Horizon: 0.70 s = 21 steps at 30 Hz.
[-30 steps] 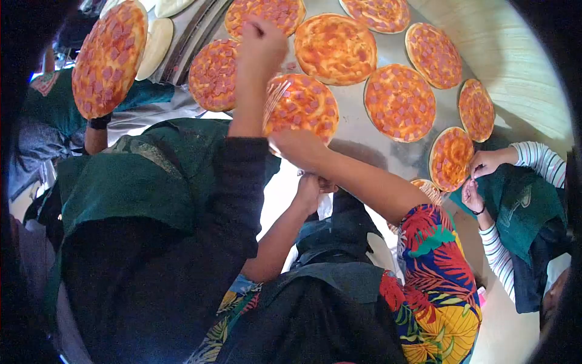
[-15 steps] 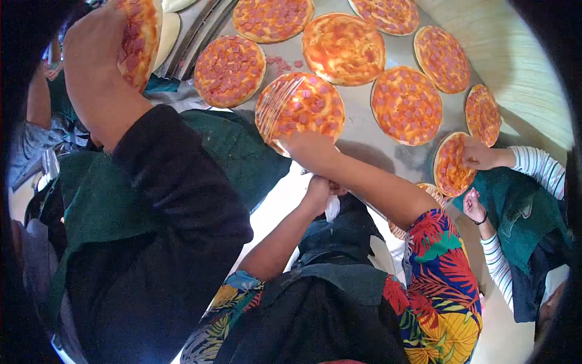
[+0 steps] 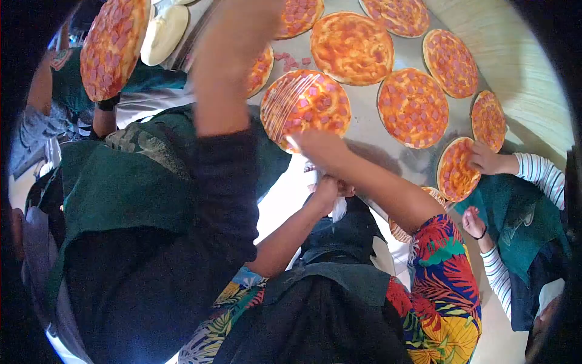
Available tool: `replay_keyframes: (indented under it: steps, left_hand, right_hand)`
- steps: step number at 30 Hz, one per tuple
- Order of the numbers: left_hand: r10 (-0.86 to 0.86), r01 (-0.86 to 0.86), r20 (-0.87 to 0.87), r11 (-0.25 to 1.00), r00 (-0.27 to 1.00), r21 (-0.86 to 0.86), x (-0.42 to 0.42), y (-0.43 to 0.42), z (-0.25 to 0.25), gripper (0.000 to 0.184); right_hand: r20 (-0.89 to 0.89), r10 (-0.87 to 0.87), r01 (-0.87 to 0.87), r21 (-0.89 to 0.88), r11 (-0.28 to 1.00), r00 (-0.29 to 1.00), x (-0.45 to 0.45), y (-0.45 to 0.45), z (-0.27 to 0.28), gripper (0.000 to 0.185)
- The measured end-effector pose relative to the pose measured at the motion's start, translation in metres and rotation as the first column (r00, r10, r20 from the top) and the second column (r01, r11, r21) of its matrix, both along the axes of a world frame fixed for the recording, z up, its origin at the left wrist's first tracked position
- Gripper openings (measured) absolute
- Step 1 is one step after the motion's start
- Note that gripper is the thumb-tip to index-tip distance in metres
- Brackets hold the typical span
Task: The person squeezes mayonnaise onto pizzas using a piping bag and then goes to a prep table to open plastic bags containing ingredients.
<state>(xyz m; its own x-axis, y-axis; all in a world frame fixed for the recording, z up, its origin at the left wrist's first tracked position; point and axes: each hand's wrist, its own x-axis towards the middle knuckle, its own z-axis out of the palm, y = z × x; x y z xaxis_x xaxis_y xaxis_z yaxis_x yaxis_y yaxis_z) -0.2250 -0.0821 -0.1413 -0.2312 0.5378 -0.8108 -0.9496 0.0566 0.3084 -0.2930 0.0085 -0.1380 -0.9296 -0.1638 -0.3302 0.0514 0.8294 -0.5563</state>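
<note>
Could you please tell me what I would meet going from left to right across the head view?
Pizza at the upper left, bare dough round, pizza partly striped with white, large pizza with diced topping, rightmost pizza, striped sleeve.

The worktop looks like smooth metal with a dull sheen. The white-striped pizza has a wet gloss; the pale dough disc is smooth and matt. The printed sleeve is smooth cloth, the green apron matt cloth, and the pale panel looks wood-grained.
</note>
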Motion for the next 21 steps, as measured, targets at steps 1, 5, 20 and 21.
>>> replay_keyframes:
  steps: [1,5,20,21]
  left_hand:
    - [0.0,0.0,-0.002,1.0,1.0,0.0,-0.001,0.001,-0.007,0.028]
    - [0.078,-0.076,-0.081,0.997,0.994,0.021,-0.02,0.033,-0.014,0.025]
    - [0.025,-0.066,0.11,0.921,0.994,0.385,-0.023,0.04,-0.024,0.025]
    - [0.032,-0.072,0.108,0.919,0.994,0.387,-0.018,0.041,-0.02,0.025]
  right_hand:
    - [-0.042,-0.023,0.024,0.022,0.999,0.999,-0.001,0.007,0.0,0.029]
    - [-0.121,-0.36,0.36,-0.024,0.933,0.925,-0.015,0.064,0.004,0.02]
    - [-0.209,-0.413,0.415,-0.039,0.909,0.886,-0.007,0.07,0.014,0.026]
    - [-0.214,-0.386,0.39,-0.021,0.92,0.897,-0.005,0.068,0.016,0.024]
